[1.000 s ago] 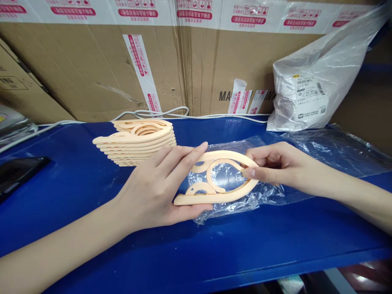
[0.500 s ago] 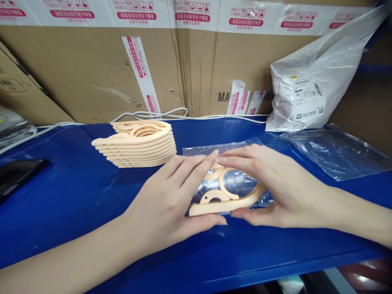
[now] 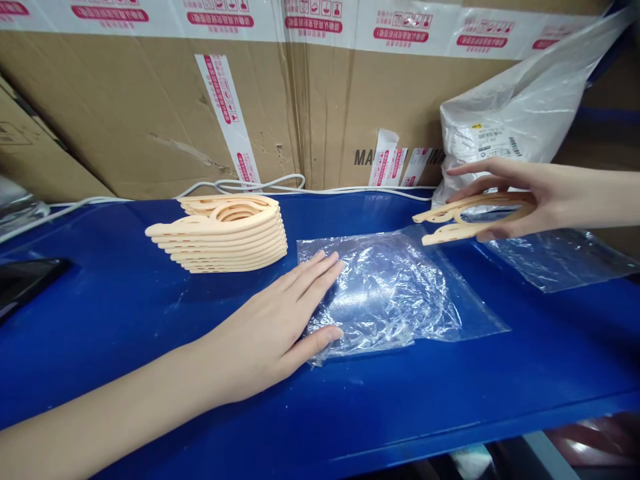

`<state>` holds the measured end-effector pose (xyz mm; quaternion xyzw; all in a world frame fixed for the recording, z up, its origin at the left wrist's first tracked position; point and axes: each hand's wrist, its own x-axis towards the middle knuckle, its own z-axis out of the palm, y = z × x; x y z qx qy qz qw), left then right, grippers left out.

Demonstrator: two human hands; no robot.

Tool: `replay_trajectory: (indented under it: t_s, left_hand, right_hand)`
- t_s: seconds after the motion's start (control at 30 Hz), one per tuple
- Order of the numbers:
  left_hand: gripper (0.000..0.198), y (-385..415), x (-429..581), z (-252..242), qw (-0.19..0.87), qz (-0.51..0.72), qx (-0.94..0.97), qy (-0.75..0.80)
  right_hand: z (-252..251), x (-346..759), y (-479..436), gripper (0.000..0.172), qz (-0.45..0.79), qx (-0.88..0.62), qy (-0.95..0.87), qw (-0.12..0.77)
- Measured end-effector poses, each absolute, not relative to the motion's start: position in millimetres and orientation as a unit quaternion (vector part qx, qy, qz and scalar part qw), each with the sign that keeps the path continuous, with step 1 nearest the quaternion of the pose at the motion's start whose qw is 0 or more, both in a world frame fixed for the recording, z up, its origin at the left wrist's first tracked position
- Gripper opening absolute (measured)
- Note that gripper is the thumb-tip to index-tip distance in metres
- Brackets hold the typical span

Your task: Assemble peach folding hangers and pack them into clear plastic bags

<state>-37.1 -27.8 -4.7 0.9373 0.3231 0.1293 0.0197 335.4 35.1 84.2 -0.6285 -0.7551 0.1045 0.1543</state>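
My right hand (image 3: 530, 197) grips a cream folding hanger (image 3: 450, 233) by its curved end, thumb below and fingers above. It is held up at the right, its two arms pointing left, over a clear plastic sheet (image 3: 565, 257) and in front of the white bag. My left hand (image 3: 295, 313) lies flat with fingers stretched out, resting on the left side of a crinkled clear plastic bag (image 3: 390, 293) on the blue table. Behind that hand, a neat stack of several matching hangers (image 3: 225, 237) stands on the table.
Large taped cardboard boxes (image 3: 325, 113) form a wall along the back. A white plastic bag (image 3: 480, 140) with a label stands at the back right. White cable (image 3: 360, 192) runs along the rear of the blue table (image 3: 350, 420). A black phone-like object (image 3: 30, 283) lies at the left.
My right hand has lifted the hanger off the clear bag and carried it right and back. My left hand stays near its place, now flat on the bag.
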Motion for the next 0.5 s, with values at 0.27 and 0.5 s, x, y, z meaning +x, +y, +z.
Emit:
replay_trajectory:
  t_s: [0.27, 0.5]
  left_hand:
    - [0.062, -29.0, -38.7, -11.2, 0.052, 0.124, 0.93, 0.343]
    - [0.061, -26.3, -38.9, -11.1, 0.075, 0.107, 0.933, 0.334]
  right_hand:
    - [73.9, 328.9, 22.4, 0.066, 0.173, -0.529, -0.83, 0.04]
    - [51.0, 288.0, 21.5, 0.062, 0.107, -0.41, -0.905, 0.035]
